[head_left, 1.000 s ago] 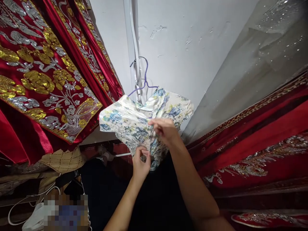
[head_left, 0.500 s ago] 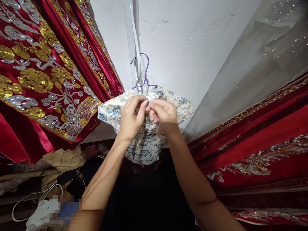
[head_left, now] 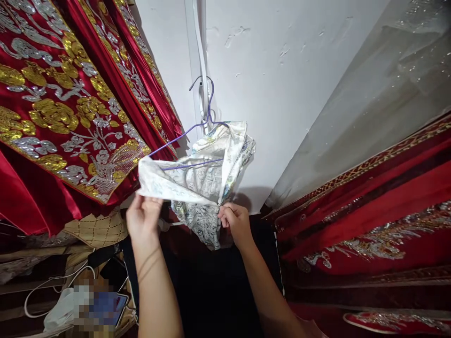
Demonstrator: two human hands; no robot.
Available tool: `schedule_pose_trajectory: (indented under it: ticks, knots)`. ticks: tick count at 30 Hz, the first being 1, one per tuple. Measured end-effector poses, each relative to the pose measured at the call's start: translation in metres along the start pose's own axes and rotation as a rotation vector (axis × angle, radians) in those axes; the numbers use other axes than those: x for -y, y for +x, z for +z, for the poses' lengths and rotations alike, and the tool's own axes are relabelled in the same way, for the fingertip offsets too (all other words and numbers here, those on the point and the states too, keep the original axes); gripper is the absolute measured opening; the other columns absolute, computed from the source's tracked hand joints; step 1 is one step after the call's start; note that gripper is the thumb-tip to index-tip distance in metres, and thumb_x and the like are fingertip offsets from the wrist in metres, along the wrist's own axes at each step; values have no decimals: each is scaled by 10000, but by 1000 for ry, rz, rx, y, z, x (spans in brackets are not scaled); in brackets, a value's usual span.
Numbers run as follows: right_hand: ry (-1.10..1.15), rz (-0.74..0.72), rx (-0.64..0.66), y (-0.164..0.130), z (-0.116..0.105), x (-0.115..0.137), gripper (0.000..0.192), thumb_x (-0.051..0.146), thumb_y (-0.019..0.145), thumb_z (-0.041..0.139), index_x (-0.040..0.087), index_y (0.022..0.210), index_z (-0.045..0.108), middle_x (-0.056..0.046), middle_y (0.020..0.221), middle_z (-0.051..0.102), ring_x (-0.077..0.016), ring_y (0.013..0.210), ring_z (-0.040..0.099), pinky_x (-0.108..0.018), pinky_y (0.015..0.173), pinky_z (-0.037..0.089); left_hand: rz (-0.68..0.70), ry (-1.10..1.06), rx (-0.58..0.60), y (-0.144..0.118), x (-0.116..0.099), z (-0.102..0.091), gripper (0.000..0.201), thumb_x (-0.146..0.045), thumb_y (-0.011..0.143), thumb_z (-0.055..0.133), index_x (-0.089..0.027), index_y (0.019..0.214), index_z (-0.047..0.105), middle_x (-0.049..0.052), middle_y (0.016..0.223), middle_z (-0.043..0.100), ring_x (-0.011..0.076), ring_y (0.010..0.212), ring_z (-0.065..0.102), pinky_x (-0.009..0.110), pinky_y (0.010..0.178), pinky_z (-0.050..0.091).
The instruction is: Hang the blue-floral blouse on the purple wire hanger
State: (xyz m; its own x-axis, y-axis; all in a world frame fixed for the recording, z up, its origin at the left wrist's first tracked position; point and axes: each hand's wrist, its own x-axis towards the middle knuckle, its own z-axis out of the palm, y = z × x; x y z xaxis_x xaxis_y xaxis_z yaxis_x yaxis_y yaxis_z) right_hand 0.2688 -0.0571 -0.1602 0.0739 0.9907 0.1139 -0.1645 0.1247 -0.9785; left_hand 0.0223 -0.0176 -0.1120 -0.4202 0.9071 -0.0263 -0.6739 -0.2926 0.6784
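A small white garment [head_left: 200, 176] with a blue and green floral print hangs on a purple wire hanger [head_left: 206, 105] against the white wall. The garment is spread open and its pale inner side faces me. My left hand [head_left: 143, 220] pinches its left edge. My right hand [head_left: 237, 223] grips the fabric at the right, lower down. Part of the hanger's bar shows bare across the opened cloth.
Red garments with gold and silver embroidery [head_left: 66, 108] hang close on the left. More red embroidered cloth [head_left: 369, 211] and a grey sequinned fabric [head_left: 380, 89] hang on the right. A white cable and clutter [head_left: 66, 300] lie at the lower left. A white conduit [head_left: 197, 47] runs up the wall.
My hands dropped from the collar near the hanger hook and moved apart. The garment is now pulled open, its inner side showing and the hanger bar uncovered.
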Motion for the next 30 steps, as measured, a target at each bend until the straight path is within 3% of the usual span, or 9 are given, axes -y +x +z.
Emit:
schedule_pose_trajectory:
  ticks: [3, 7, 10, 13, 18, 20, 23, 26, 30]
  knots:
    - [103, 95, -35, -8, -7, 3, 286, 323, 795, 599, 187, 545, 606, 32, 426, 462, -91, 394, 368, -251, 437, 253, -183, 18, -60, -15, 47, -30, 177, -212, 947, 505, -185, 869, 662, 113, 945, 728, 231, 1027, 683, 397, 956, 508]
    - [22, 143, 94, -12, -28, 11, 350, 341, 804, 626, 186, 496, 567, 51, 397, 376, -76, 383, 303, -253, 439, 220, -127, 35, -105, -27, 80, -28, 37, -187, 858, 668, -179, 829, 689, 49, 879, 714, 159, 898, 683, 256, 843, 508]
    - [-187, 189, 330, -11, -36, 17, 393, 405, 880, 626, 182, 557, 606, 39, 449, 420, -89, 429, 352, -251, 462, 271, -68, 2, -16, -42, 74, -7, 169, -273, 786, 780, -189, 913, 706, 17, 910, 702, 138, 856, 668, 230, 829, 510]
    - [-224, 129, 262, -6, -27, 19, 465, 604, 918, 580, 193, 735, 698, -26, 665, 624, -148, 624, 561, -267, 588, 436, -67, 23, 272, -71, 61, 21, 235, -381, 815, 770, -195, 933, 685, 34, 943, 689, 179, 876, 678, 278, 835, 527]
    - [198, 274, 300, 0, 11, 21, 799, 878, 863, 290, 207, 928, 719, -96, 803, 700, -248, 818, 684, -348, 722, 542, 129, 716, 803, -115, 38, 50, 128, -325, 953, 628, -226, 935, 707, 87, 1143, 701, 296, 1317, 552, 448, 1169, 356]
    - [297, 356, 392, 0, 20, 28, 788, 867, 861, 308, 197, 941, 713, -103, 785, 698, -256, 784, 685, -351, 675, 542, 222, 868, 805, -115, 27, 49, 237, -320, 972, 600, -295, 1195, 675, 69, 1296, 664, 274, 1401, 480, 456, 1224, 282]
    - [223, 391, 673, 5, 20, 47, 505, 660, 804, 650, 185, 963, 709, -66, 804, 706, -224, 730, 664, -327, 678, 531, 196, 840, 680, -95, 16, 37, 541, -383, 1025, 482, -375, 1547, 338, 56, 1532, 503, 244, 1435, 443, 430, 1198, 328]
    - [-62, 194, 856, 19, 10, 72, 249, 314, 706, 770, 176, 905, 714, -9, 793, 690, -168, 688, 615, -273, 669, 491, 17, 961, 888, -71, 15, 21, 487, -470, 1045, 359, -262, 1464, 493, 95, 1362, 638, 282, 1264, 574, 407, 1101, 416]
    - [-453, -244, 455, 61, -2, 98, 180, 209, 782, 649, 183, 936, 739, -23, 839, 694, -173, 753, 607, -261, 675, 461, -54, 1347, 1033, -51, 13, 0, 385, -494, 966, 505, -182, 1101, 687, 46, 905, 715, 239, 833, 631, 315, 797, 484]
